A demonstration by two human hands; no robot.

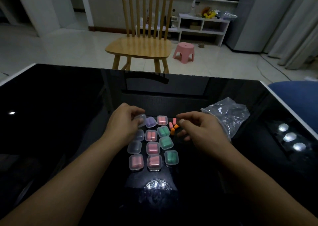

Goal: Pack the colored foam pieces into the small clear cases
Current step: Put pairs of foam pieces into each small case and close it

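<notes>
Floor: pale glossy tiles.
Tabletop: black glass, mirroring ceiling lights.
Chair: tall-backed, light wood, beyond the far edge.
Stool: small, pink, right of chair.
Shelf: low, white, against back wall, yellow flowers on top.
Curtains: pale, far right.
Light: dim.

The rows of cases crowd the table centre; a plastic bag blocks the right, while bare glass lies left.

Twelve clear cases, four loose foam pieces.
</notes>
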